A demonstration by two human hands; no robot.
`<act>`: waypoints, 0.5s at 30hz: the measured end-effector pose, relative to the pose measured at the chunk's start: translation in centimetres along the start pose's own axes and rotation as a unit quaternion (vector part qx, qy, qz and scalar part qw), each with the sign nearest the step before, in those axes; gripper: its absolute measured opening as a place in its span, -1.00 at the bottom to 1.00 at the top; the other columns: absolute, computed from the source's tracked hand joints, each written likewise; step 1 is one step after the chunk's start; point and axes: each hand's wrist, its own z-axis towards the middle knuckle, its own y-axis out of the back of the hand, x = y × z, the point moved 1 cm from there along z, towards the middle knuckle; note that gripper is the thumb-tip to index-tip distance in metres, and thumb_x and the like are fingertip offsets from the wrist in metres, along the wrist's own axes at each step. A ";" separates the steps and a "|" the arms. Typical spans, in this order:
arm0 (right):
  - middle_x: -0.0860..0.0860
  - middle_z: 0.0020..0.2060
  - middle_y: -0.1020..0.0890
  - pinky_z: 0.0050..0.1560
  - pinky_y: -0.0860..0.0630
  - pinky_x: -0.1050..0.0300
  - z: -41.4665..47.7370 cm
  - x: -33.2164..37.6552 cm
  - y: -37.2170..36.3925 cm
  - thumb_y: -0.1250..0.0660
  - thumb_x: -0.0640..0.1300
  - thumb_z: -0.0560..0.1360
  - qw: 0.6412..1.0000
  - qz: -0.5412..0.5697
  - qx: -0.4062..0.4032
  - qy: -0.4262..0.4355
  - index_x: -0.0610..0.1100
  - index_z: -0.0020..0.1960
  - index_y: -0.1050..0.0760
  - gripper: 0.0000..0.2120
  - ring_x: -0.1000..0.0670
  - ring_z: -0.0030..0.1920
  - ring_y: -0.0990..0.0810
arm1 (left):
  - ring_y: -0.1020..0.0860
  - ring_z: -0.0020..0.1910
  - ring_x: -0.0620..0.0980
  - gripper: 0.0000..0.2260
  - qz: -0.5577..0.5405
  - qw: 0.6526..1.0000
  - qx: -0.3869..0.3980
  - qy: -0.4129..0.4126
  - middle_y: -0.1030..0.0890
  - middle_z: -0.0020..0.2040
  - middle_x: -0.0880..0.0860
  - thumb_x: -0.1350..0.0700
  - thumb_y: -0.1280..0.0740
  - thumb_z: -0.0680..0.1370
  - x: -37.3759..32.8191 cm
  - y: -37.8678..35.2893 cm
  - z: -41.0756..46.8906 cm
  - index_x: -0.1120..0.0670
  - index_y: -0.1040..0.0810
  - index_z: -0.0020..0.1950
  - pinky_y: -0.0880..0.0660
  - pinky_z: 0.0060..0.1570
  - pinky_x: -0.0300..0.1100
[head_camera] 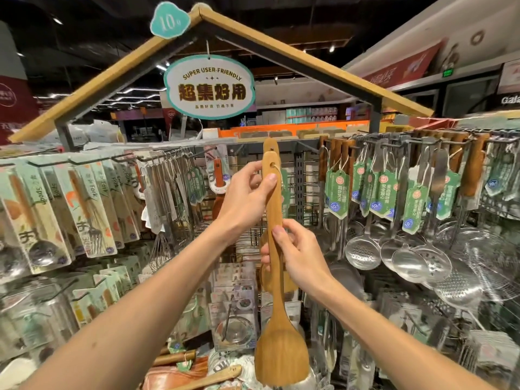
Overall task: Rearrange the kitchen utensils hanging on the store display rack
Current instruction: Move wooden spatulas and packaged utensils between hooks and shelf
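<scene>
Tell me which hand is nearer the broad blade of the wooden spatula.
Right. The right hand grips the spatula handle midway, above the blade; the left hand pinches the handle's top, farther up.

Warm wood, bright steel, dull paper
The wooden spatula point(281, 356) looks smooth with a soft satin sheen; the steel skimmers point(363, 253) are glossy; the green paper tags point(337, 192) are matt.

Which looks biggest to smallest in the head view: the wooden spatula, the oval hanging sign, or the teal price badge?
1. wooden spatula, longest, though nearest the camera
2. oval hanging sign
3. teal price badge
</scene>
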 end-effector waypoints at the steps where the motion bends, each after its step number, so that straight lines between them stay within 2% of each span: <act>1: -0.08 -0.30 -0.67 -0.19 -0.64 -0.18 0.2 0.1 0.0 -0.16 -0.10 0.67 1.000 -0.002 -0.002 0.002 -0.03 0.05 -0.51 -0.85 -0.07 -0.31 -0.65 | -0.69 -0.12 -0.13 -0.69 -0.005 1.000 -0.002 0.003 -0.70 0.02 0.02 0.09 -0.27 0.66 0.0 -0.1 0.4 0.10 -0.46 0.40 -0.61 -0.09 -0.21; 5: -0.10 -0.28 -0.68 -0.15 -0.65 -0.23 1.6 0.7 0.4 -0.16 -0.09 0.68 0.999 -0.024 -0.024 0.018 -0.05 0.03 -0.50 -0.85 -0.06 -0.32 -0.66 | -0.71 -0.17 -0.02 -0.73 -0.024 0.999 -0.023 0.008 -0.71 -0.12 0.06 0.09 -0.29 0.65 -0.6 -0.5 1.8 0.13 -0.52 0.32 -0.66 -0.04 -0.01; 9: -0.08 -0.29 -0.68 -0.14 -0.64 -0.28 2.5 1.0 0.4 -0.16 -0.05 0.67 0.998 -0.039 -0.035 0.027 -0.05 0.05 -0.51 -0.84 -0.10 -0.31 -0.67 | -0.71 -0.17 -0.03 -0.77 -0.030 0.998 -0.057 0.018 -0.72 -0.11 0.08 0.06 -0.31 0.64 -1.1 -0.8 2.5 0.15 -0.52 0.24 -0.66 -0.10 -0.07; 12: -0.07 -0.30 -0.68 -0.18 -0.65 -0.23 2.3 0.8 0.4 -0.17 -0.04 0.67 0.998 -0.051 -0.029 0.030 -0.05 0.09 -0.51 -0.84 -0.09 -0.32 -0.67 | -0.71 -0.21 -0.02 -0.81 -0.039 0.997 -0.068 0.022 -0.71 -0.11 0.09 0.08 -0.30 0.64 -0.9 -0.8 2.1 0.08 -0.48 0.24 -0.66 -0.13 -0.04; 15: -0.08 -0.29 -0.68 -0.21 -0.66 -0.12 2.0 0.7 0.4 -0.18 -0.05 0.67 0.998 -0.059 -0.018 0.033 -0.09 0.12 -0.51 -0.82 -0.03 -0.33 -0.67 | -0.71 -0.23 0.02 -0.75 -0.038 0.997 -0.067 -0.004 -0.70 -0.10 0.11 0.11 -0.29 0.65 -0.6 -0.5 1.8 -0.01 -0.39 0.32 -0.67 -0.15 0.05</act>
